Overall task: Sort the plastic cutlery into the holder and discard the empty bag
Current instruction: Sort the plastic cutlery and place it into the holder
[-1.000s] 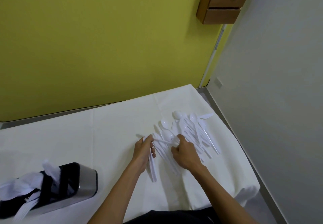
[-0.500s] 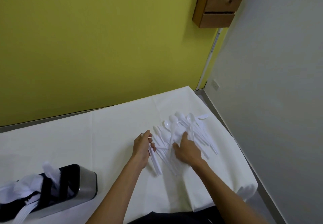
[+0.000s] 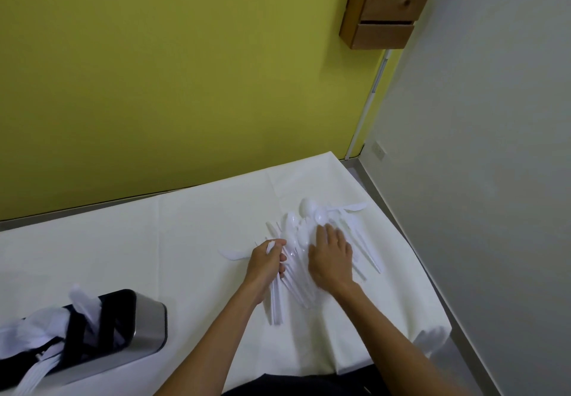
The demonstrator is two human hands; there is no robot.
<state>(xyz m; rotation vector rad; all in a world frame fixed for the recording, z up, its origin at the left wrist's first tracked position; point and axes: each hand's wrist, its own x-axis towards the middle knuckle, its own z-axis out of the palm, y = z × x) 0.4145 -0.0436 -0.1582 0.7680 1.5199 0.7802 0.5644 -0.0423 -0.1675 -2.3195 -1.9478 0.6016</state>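
Flattening right hand (image 3: 330, 259) further onto spoon pile (image 3: 296, 229), centre-right, fingers spread; gripping cutlery bundle (image 3: 276, 303) in left hand (image 3: 265, 262), handles pointing down-frame; likely carrying left-handed to holder (image 3: 148, 323), lower left.

White plastic cutlery (image 3: 297, 235) fanned in loose pile at R; steel/black holder (image 3: 145, 324), partly filled, near L.

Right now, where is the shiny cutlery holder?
In the head view the holder sits low on the left of the white table, well left of the left hand and the cutlery pile.
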